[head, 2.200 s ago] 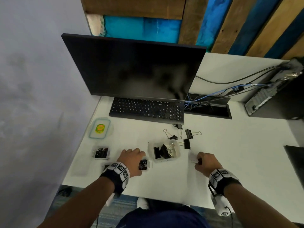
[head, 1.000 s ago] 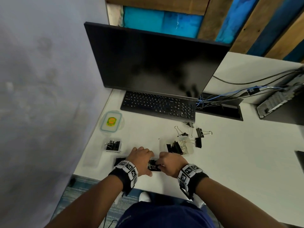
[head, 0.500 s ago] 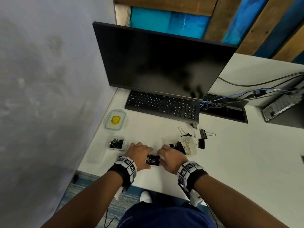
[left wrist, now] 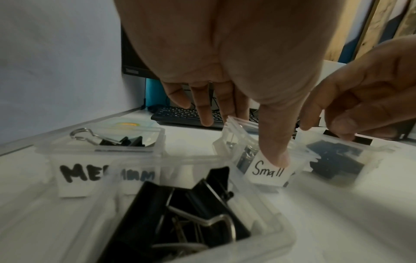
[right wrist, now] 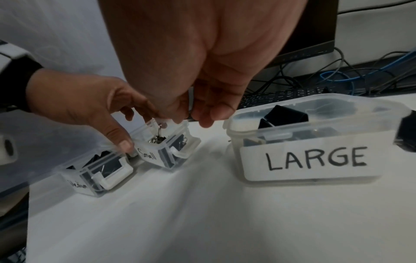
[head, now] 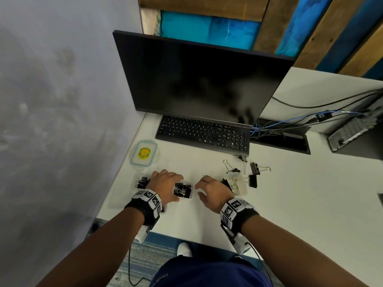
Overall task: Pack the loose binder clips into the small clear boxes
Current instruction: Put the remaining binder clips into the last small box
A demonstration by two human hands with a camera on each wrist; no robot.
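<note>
My left hand (head: 165, 185) grips the clear box labelled Small (head: 183, 190), thumb (left wrist: 274, 156) pressed on its label and fingers on the far rim. The box holds small black binder clips (right wrist: 158, 137). My right hand (head: 209, 190) hovers just right of that box, fingers loosely curled with nothing in them. Behind the right hand stands the clear Large box (right wrist: 310, 135) with big clips inside. Several loose clips (head: 253, 168) lie on the desk beyond it. A Medium box (head: 143, 182) sits left of my left hand, and another box of clips (left wrist: 180, 213) lies under that wrist.
A clear lid with a yellow-green sticker (head: 144, 152) lies at the back left by the wall. The keyboard (head: 203, 133) and monitor (head: 196, 79) stand behind the work spot, with a tangle of cables (head: 279, 125) to their right. The white desk's front edge (head: 186, 235) runs close below my wrists.
My right hand has drawn back to the right, away from the Small box where both hands met. The left hand has kept its hold on the box.
</note>
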